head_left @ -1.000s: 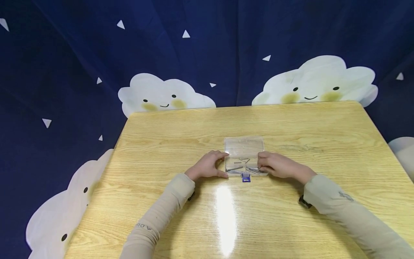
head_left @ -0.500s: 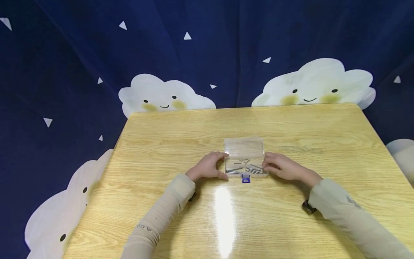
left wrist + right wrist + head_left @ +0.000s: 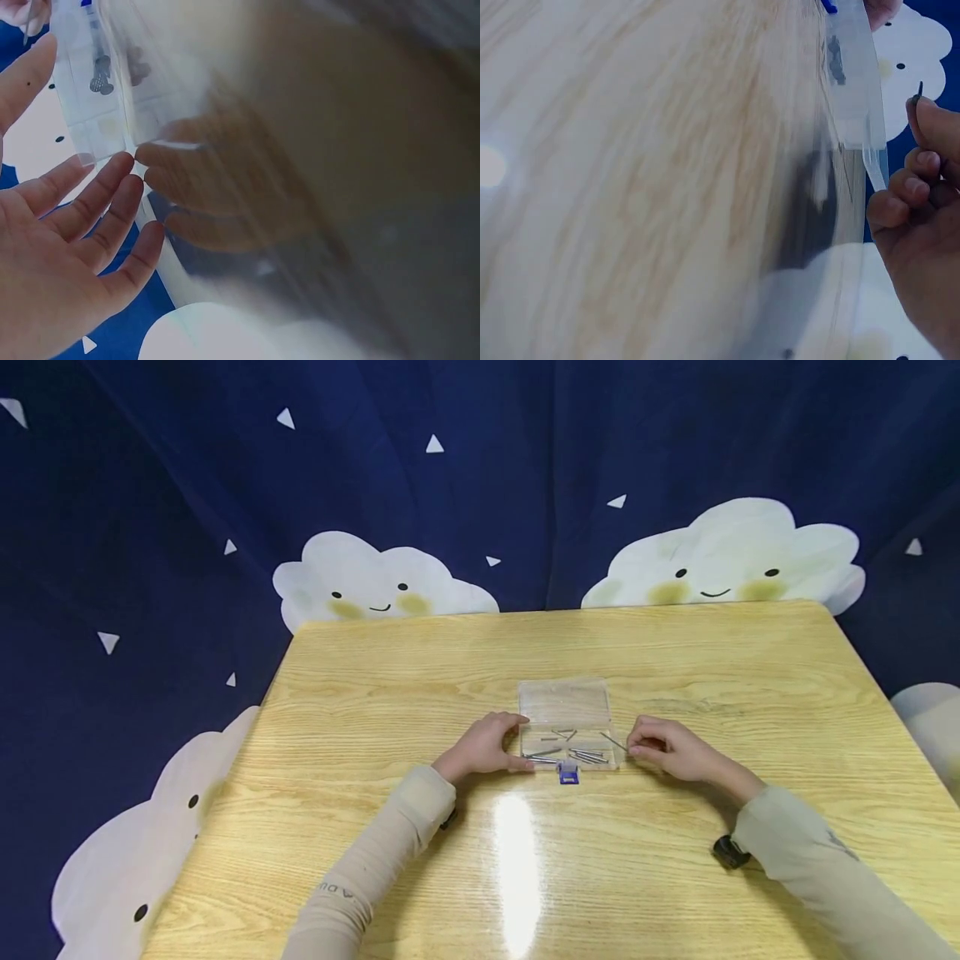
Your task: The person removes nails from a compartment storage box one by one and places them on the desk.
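Pinching a nail (image 3: 614, 742) by one end, right hand (image 3: 670, 749) leaves its length free; left hand (image 3: 486, 744), thumb and fingers apart, probably steadies clear box (image 3: 564, 702).

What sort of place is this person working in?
Probably an indoor tabletop workspace: a pale wood-grain table stands before a navy fabric backdrop with smiling white clouds, and an open clear plastic box holds silver metal nails.

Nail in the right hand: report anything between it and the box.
Nothing visible: the lid is open, and in the head view the nail in the right hand overlaps the right edge of the box.
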`<state>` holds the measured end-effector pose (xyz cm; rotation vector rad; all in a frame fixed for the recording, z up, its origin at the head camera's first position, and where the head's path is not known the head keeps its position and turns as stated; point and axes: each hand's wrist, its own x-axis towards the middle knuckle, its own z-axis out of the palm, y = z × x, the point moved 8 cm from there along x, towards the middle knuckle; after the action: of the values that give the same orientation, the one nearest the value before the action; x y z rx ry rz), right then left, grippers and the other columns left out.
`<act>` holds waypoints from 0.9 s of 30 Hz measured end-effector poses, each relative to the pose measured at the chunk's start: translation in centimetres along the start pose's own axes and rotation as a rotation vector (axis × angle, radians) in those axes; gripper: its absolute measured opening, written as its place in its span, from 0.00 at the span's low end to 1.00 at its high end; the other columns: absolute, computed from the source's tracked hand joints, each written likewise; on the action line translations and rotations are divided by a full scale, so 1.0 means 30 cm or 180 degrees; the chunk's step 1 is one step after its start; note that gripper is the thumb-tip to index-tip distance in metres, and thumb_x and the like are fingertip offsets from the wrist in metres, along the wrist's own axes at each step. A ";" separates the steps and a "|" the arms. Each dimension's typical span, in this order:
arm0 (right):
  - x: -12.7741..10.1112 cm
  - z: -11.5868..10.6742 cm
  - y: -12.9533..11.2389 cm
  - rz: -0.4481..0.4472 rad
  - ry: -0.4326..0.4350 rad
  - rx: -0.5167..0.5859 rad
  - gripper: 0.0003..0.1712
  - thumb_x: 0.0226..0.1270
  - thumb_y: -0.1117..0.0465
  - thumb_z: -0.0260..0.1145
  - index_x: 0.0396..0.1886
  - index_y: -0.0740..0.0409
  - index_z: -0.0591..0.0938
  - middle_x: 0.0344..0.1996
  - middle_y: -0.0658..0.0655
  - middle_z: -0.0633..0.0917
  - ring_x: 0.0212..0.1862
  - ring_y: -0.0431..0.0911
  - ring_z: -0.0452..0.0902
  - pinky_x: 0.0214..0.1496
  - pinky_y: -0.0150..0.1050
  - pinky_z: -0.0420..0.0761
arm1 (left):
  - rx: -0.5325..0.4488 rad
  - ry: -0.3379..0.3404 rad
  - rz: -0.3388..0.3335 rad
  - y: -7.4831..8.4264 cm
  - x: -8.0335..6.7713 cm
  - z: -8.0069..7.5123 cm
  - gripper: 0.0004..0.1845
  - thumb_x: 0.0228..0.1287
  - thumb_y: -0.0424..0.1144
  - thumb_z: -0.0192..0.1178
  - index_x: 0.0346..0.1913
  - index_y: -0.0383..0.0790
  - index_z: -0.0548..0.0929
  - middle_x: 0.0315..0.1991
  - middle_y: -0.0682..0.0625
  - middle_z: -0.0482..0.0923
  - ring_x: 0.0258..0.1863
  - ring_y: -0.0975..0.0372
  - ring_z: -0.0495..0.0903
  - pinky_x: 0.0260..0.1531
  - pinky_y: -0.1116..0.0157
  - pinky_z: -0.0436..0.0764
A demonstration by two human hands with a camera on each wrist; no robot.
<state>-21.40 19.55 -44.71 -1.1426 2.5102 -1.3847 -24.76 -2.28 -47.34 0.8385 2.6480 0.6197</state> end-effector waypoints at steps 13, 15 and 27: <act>-0.088 -0.068 0.107 0.0731 0.0455 0.0064 0.05 0.59 0.76 0.59 0.31 0.66 0.80 0.20 0.52 0.72 0.21 0.39 0.63 0.21 0.33 0.66 | -0.0022 0.0036 0.0015 0.012 0.005 0.005 0.40 0.47 0.54 0.68 0.61 0.36 0.69 0.53 0.46 0.74 0.53 0.55 0.70 0.56 0.60 0.67; -0.100 -0.071 0.140 0.0874 0.0496 0.0063 0.04 0.61 0.73 0.59 0.32 0.65 0.80 0.21 0.52 0.73 0.22 0.38 0.64 0.21 0.33 0.66 | -0.0025 0.0044 0.0016 0.014 0.006 0.005 0.40 0.46 0.54 0.69 0.61 0.36 0.69 0.53 0.46 0.74 0.53 0.55 0.70 0.55 0.60 0.67; -0.130 -0.110 0.210 0.1602 0.0877 -0.0152 0.10 0.65 0.65 0.58 0.35 0.69 0.80 0.19 0.55 0.73 0.21 0.39 0.62 0.22 0.32 0.64 | -0.0036 0.0081 0.0019 0.025 0.015 0.007 0.40 0.45 0.52 0.70 0.60 0.36 0.70 0.52 0.46 0.74 0.52 0.56 0.71 0.55 0.59 0.67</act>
<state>-23.46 26.37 -48.60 -0.2879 2.7503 -1.4105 -24.66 -1.38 -47.22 0.8411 2.6633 0.6506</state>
